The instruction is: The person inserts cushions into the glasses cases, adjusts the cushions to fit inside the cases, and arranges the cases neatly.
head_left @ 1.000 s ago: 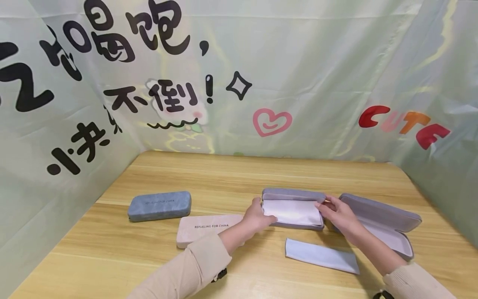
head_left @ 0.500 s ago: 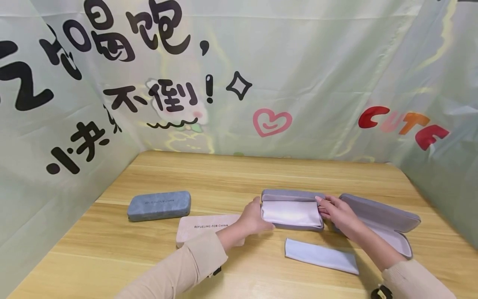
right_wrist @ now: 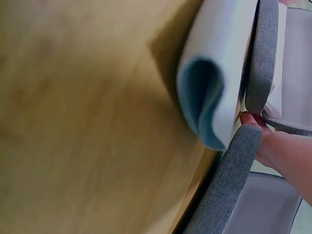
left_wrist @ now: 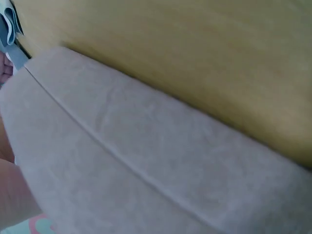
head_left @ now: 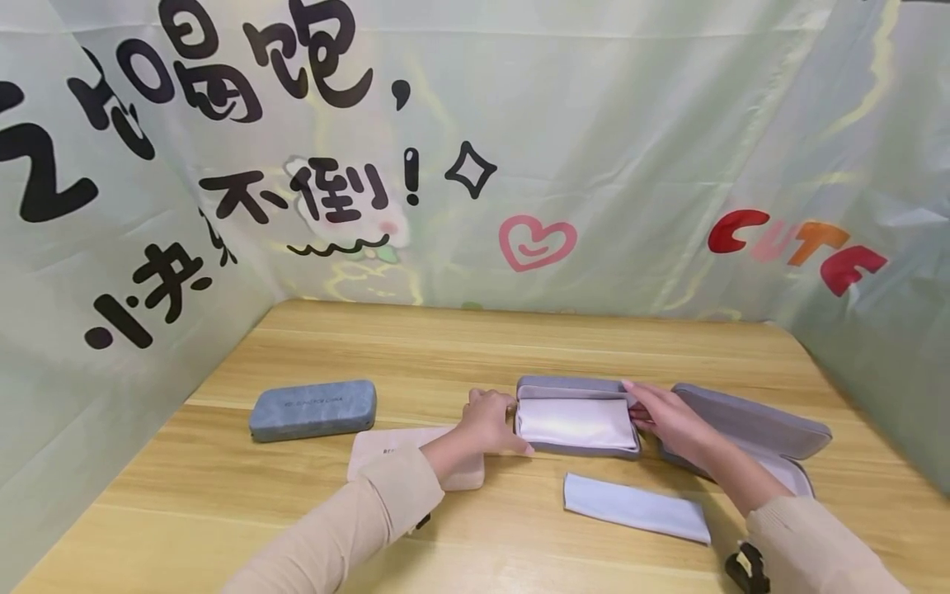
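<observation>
And the right wrist view catches what the head view misses: the loose cloth point(right_wrist: 222, 34) ends in a folded loop, blue inside. Left wrist? Mostly pink case point(left_wrist: 146, 146), suede-like, seamed, its lettering point(head_left: 389, 451) largely sleeve-covered in the head view. Right hand point(head_left: 671, 421) at the right end of the centre case point(head_left: 571, 383), satiny cloth point(head_left: 575, 422) inside; whether those fingers clamp, can't tell. Left hand point(head_left: 490, 422) by its left end, thumb apart from bent fingers, contact unclear. 2 cases are woven grey, the right case point(head_left: 757, 419) partly hidden by the right arm point(head_left: 753, 483).

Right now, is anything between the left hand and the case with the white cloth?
Nothing visible: the left hand is beside the case with the white cloth. The pink case lies nearer the person, not between.
</observation>
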Demonstrator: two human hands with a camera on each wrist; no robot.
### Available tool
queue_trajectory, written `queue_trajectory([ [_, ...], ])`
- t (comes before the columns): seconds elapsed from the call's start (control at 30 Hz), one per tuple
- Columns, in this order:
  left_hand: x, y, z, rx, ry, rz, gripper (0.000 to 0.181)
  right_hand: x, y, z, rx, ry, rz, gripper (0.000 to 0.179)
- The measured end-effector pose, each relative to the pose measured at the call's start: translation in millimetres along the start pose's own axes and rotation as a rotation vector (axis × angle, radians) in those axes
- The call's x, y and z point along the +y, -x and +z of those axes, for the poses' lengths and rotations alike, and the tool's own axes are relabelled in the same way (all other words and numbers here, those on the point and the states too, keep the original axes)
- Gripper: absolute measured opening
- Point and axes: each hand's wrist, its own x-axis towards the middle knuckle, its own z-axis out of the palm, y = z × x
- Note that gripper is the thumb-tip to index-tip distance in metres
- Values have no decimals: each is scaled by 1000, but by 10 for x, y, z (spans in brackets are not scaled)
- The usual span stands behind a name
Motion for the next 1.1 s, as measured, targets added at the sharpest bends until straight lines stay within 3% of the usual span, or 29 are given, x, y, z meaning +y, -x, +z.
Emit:
queue_trajectory([
  [0.27, -19, -45, -58, -35, -12, 11, 73, -44, -43, 12, -34, -18, 20, 79],
  [0.67, -64, -135, -80, -114, -110, 51, 74, -33, -77, -28, -79, 25, 30, 80],
  [1.1, -108, -202, -108, -137, -106, 97, 72, -25, -58, -14, -72, 32, 12, 76],
])
